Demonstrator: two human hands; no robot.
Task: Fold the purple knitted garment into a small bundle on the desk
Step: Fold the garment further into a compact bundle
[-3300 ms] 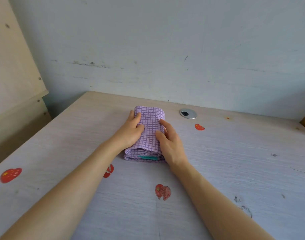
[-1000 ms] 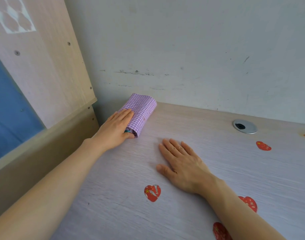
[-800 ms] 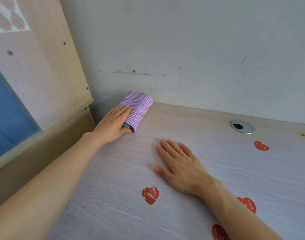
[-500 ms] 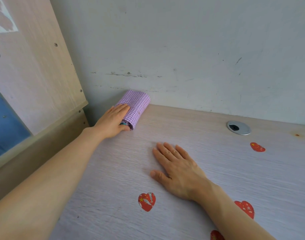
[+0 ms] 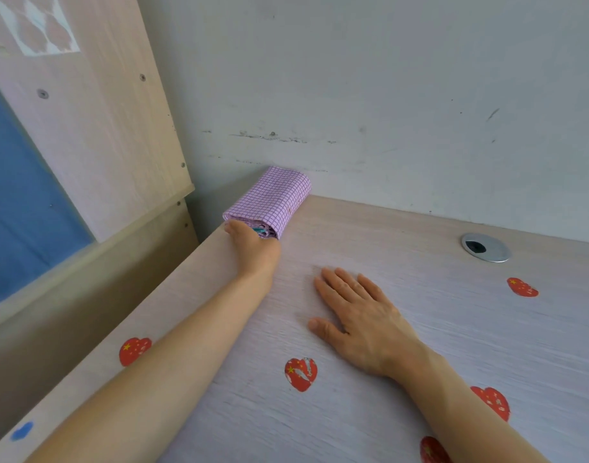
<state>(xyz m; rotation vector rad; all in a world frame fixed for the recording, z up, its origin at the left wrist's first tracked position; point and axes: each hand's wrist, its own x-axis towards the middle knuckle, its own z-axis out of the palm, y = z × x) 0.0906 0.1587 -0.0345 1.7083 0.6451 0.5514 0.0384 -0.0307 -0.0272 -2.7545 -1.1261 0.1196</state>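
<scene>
One folded purple garment lies in the far left corner of the pale surface; left hand touches its near end, finger state unclear; right hand lies flat, fingers straight. Six red heart stickers show, one metal grommet.

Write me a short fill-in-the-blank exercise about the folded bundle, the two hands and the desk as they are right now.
1. The purple checked bundle lies in the desk's far ____ corner, by the wall.
2. The ____ hand touches the bundle's near end.
3. The right hand lies ____ on the desk, apart from the bundle.
4. The stickers on the desk are shaped like ____.

Missing words: left; left; flat; hearts
</scene>
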